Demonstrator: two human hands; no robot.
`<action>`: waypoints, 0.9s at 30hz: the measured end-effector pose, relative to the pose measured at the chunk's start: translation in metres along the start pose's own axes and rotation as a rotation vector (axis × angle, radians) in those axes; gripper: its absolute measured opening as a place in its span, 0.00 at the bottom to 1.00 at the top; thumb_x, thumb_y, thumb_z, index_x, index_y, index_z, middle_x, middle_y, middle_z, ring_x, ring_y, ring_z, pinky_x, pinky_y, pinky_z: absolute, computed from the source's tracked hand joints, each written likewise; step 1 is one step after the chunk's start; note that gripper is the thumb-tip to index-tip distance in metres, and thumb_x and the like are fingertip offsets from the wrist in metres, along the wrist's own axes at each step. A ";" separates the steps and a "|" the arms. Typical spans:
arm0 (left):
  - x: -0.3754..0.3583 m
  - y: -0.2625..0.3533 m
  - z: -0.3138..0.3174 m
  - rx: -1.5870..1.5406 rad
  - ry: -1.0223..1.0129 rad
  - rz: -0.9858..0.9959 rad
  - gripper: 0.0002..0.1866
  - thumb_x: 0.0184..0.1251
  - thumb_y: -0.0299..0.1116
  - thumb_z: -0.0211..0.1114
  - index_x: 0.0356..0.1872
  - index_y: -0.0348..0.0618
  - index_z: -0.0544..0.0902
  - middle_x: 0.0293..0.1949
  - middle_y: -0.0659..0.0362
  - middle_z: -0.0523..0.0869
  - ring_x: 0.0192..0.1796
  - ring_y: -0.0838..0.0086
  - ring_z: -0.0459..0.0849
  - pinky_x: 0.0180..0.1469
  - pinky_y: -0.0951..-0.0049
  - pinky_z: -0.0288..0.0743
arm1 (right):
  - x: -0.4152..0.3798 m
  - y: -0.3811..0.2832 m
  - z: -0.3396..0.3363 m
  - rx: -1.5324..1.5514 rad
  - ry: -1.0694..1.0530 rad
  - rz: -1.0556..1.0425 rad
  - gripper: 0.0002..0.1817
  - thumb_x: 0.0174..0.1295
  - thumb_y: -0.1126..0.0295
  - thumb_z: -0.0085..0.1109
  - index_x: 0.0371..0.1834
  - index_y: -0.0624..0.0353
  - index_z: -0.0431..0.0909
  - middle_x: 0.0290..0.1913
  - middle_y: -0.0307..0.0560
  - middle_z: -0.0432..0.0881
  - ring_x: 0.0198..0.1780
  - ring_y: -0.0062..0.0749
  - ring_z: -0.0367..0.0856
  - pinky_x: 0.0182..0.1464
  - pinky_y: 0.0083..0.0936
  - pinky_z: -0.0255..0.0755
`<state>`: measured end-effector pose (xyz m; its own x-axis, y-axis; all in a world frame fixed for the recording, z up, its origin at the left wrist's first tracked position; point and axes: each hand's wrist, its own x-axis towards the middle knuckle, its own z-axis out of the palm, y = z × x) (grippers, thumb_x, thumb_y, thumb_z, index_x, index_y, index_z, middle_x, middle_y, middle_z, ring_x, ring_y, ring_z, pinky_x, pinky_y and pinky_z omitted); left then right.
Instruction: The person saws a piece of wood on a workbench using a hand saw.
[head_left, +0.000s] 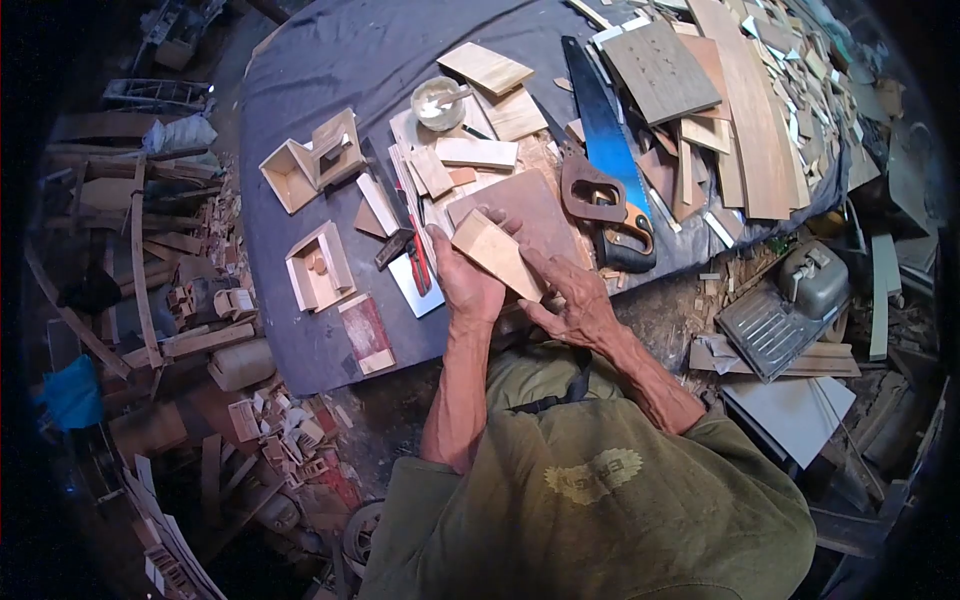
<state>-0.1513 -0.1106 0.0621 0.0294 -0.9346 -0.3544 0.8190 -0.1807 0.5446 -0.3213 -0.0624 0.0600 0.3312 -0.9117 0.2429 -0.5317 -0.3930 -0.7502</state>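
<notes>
A small, pale wooden box-shaped piece is held tilted above the near edge of the table. My left hand grips its left end, the thumb along the side. At the other end, the fingers and thumb of my right hand close around its edge. Beneath the piece lies a flat brown board. Left of my left hand are a red-handled tool and a hammer. Two small open wooden boxes, one nearer and one farther, rest on the cloth. My palms hide part of the held piece.
A dark cloth covers the table. Two handsaws, one blue-bladed, lie at the right, beside stacked boards. A glass jar of white paste stands among wood pieces. Offcuts and a metal sink surround the table.
</notes>
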 end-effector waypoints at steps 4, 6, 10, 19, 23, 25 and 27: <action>-0.002 -0.002 0.005 0.035 0.020 0.019 0.43 0.76 0.71 0.39 0.53 0.35 0.79 0.44 0.49 0.87 0.49 0.54 0.87 0.56 0.52 0.79 | -0.003 0.001 0.000 0.019 0.028 -0.008 0.40 0.55 0.63 0.73 0.74 0.55 0.71 0.35 0.51 0.79 0.35 0.44 0.80 0.38 0.36 0.76; -0.003 -0.003 0.007 0.034 0.020 0.028 0.43 0.75 0.72 0.39 0.52 0.35 0.79 0.42 0.49 0.87 0.48 0.54 0.87 0.55 0.53 0.79 | -0.006 0.002 0.000 0.011 0.018 0.009 0.40 0.55 0.63 0.73 0.74 0.55 0.71 0.36 0.51 0.79 0.36 0.43 0.81 0.38 0.36 0.76; -0.002 -0.003 0.006 0.041 -0.010 0.038 0.43 0.75 0.72 0.41 0.51 0.35 0.79 0.42 0.48 0.86 0.47 0.53 0.85 0.56 0.50 0.79 | -0.007 0.001 -0.002 0.005 0.011 0.017 0.41 0.53 0.64 0.74 0.74 0.55 0.71 0.35 0.50 0.78 0.35 0.43 0.80 0.38 0.35 0.76; 0.000 -0.004 0.007 0.063 0.004 -0.005 0.42 0.74 0.73 0.41 0.48 0.38 0.79 0.37 0.54 0.84 0.42 0.60 0.84 0.51 0.55 0.79 | -0.008 0.007 -0.003 -0.007 0.008 0.022 0.41 0.52 0.61 0.73 0.74 0.47 0.72 0.33 0.48 0.73 0.34 0.43 0.77 0.35 0.38 0.73; 0.001 -0.003 0.004 0.039 -0.014 -0.034 0.41 0.74 0.74 0.42 0.47 0.39 0.79 0.37 0.55 0.82 0.41 0.61 0.82 0.52 0.56 0.78 | -0.007 0.005 -0.004 -0.006 -0.001 0.025 0.41 0.52 0.60 0.73 0.74 0.46 0.72 0.33 0.47 0.73 0.34 0.43 0.77 0.35 0.38 0.73; 0.002 -0.003 0.002 0.038 -0.030 -0.038 0.41 0.74 0.74 0.42 0.48 0.39 0.78 0.37 0.55 0.82 0.42 0.61 0.81 0.52 0.56 0.77 | -0.007 0.006 -0.004 0.000 -0.008 0.025 0.41 0.52 0.60 0.73 0.74 0.46 0.72 0.33 0.47 0.73 0.34 0.43 0.77 0.35 0.38 0.73; 0.002 -0.004 -0.001 0.036 -0.053 -0.040 0.41 0.73 0.74 0.42 0.48 0.39 0.78 0.38 0.55 0.82 0.43 0.60 0.81 0.53 0.56 0.77 | -0.007 0.007 -0.004 0.005 -0.018 0.025 0.41 0.52 0.60 0.73 0.74 0.46 0.72 0.33 0.47 0.73 0.34 0.43 0.77 0.35 0.38 0.73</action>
<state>-0.1538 -0.1119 0.0589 -0.0340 -0.9413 -0.3359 0.7978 -0.2280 0.5582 -0.3308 -0.0597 0.0553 0.3313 -0.9192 0.2130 -0.5362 -0.3691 -0.7591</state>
